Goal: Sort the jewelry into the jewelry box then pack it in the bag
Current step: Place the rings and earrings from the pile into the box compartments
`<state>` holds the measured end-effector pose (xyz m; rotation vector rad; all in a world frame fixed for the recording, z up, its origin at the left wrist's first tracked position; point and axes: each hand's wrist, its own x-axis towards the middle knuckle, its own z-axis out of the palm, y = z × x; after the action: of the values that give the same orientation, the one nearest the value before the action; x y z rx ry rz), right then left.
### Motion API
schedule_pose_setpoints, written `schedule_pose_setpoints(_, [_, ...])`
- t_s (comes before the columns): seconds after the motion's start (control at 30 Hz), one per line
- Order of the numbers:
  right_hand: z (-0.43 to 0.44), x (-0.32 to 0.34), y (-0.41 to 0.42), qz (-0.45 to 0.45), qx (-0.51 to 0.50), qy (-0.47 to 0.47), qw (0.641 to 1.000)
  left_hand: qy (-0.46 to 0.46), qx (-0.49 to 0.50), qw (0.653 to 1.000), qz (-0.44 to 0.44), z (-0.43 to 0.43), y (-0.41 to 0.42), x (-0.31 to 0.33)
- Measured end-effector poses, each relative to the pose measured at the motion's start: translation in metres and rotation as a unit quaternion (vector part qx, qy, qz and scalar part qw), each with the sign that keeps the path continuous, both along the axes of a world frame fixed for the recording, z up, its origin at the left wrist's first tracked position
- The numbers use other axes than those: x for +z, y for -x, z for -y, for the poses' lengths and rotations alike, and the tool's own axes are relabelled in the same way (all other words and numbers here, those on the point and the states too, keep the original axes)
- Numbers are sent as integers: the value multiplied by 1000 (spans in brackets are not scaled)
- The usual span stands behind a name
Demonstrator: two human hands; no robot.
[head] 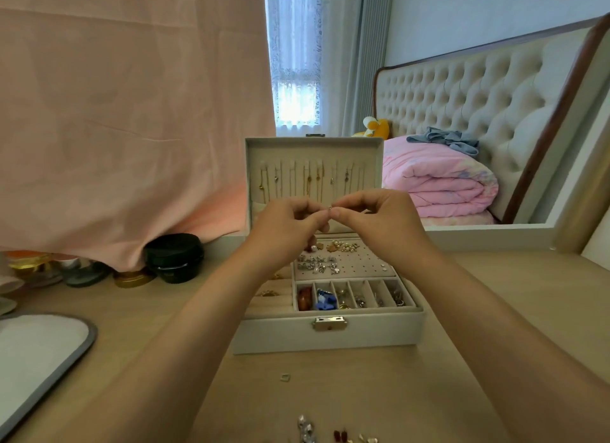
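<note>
Loose jewelry (307, 429) sits on the table (429, 376); over the open jewelry box (280, 337), left hand (287, 231) and right hand (379, 221) meet, pinching a tiny silver piece (330, 207).

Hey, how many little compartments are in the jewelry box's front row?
6 compartments in the box, side by side behind the clasp: leftmost holds a red piece, next a blue piece, the other four metal pieces. None looks hidden.

The pale grey leatherette jewelry box (330, 338) stood mid-table, its upright lid (313, 150) walling off the back. The left hand (284, 231) and right hand (379, 221), together pinching a tiny silver piece (330, 207), hung over its rear tray; the front compartments lay uncovered. Light wooden tabletop (495, 294) stretched bare rightward. A round black jar (175, 258) crowded the left, and loose earrings (307, 429) dotted the near edge.
</note>
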<state>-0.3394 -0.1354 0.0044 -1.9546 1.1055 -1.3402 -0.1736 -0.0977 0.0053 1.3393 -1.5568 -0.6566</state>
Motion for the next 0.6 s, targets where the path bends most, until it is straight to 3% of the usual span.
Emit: schedule_pose_setpoints(0.6, [-6, -1, -3, -35, 8, 19, 999, -17, -59, 998, -16, -4, -15, 7])
